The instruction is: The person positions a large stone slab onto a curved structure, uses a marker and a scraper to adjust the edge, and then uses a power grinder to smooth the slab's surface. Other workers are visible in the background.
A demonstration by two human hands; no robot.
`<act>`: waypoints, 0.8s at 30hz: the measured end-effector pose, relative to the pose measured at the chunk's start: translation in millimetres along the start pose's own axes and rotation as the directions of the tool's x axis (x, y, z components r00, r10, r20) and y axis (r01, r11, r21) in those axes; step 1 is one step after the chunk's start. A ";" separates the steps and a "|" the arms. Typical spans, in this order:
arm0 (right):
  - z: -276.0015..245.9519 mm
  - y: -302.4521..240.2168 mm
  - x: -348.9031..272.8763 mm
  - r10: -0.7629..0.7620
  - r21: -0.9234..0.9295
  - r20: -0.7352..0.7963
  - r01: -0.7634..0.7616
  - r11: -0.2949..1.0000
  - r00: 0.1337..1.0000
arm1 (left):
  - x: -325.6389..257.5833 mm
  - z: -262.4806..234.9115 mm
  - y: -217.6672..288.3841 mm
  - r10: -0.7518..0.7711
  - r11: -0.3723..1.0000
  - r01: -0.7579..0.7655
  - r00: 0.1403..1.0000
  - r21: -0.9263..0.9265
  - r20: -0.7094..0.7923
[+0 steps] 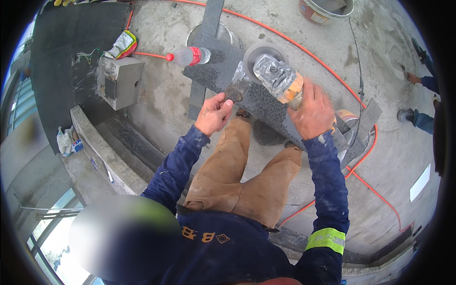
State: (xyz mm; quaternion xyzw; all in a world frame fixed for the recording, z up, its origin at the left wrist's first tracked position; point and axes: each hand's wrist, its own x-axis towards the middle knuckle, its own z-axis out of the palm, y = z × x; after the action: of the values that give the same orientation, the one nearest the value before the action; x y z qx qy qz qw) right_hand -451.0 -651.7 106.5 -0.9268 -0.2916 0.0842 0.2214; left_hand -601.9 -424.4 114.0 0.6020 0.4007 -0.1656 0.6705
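Note:
My right hand (311, 111) wraps round the orange and grey body of an angle grinder (278, 78). The grinder's round disc (250, 56) lies over a dark grey stone slab (221, 59), and whether it spins I cannot tell. My left hand (213, 114) is closed, with thumb and fingers pinching a small dark grey lump (235, 91) near the slab's front edge; its exact kind is unclear. On the slab's left end a clear plastic bottle (203, 55) with a red cap and label lies on its side.
Buckets (317, 12) stand at the far right and under the slab. An orange hose (304, 43) and a black cable (361, 78) cross the concrete floor. A concrete block (126, 80) sits left, by a low curved wall (109, 147). Another person's hand (414, 78) shows at right.

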 end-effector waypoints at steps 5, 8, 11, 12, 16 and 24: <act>0.7 2.5 0.6 0.036 -0.011 -0.015 -0.036 0.999 0.999 | 0.8 -0.7 -7.5 -0.002 1.000 0.002 1.000 -0.004 0.020; 0.6 3.0 0.1 0.022 -0.006 -0.017 -0.022 1.000 1.000 | 0.4 0.8 -8.4 0.010 1.000 -0.010 1.000 0.012 0.009; -0.7 2.8 -2.3 -0.009 -0.004 -0.025 0.009 1.000 1.000 | 0.1 5.4 -8.2 0.019 1.000 -0.019 1.000 0.015 -0.011; -0.1 3.7 -1.8 0.011 -0.011 -0.026 -0.011 1.000 1.000 | -0.2 5.7 -7.1 0.018 1.000 -0.017 1.000 0.022 -0.014; -1.2 3.4 -3.7 0.032 -0.013 0.003 -0.032 0.999 0.999 | 2.6 3.4 -12.6 0.032 0.999 -0.032 0.999 0.043 -0.011; 0.0 7.9 -8.3 0.021 -0.019 0.020 -0.020 1.000 1.000 | -1.0 9.1 -8.0 0.014 1.000 -0.014 0.999 0.006 -0.040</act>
State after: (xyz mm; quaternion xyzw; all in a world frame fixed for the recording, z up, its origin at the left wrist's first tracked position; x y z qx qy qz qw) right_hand -453.8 -662.3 103.1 -0.9308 -0.2851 0.0929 0.2091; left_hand -605.1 -435.0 109.0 0.6100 0.4095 -0.1500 0.6616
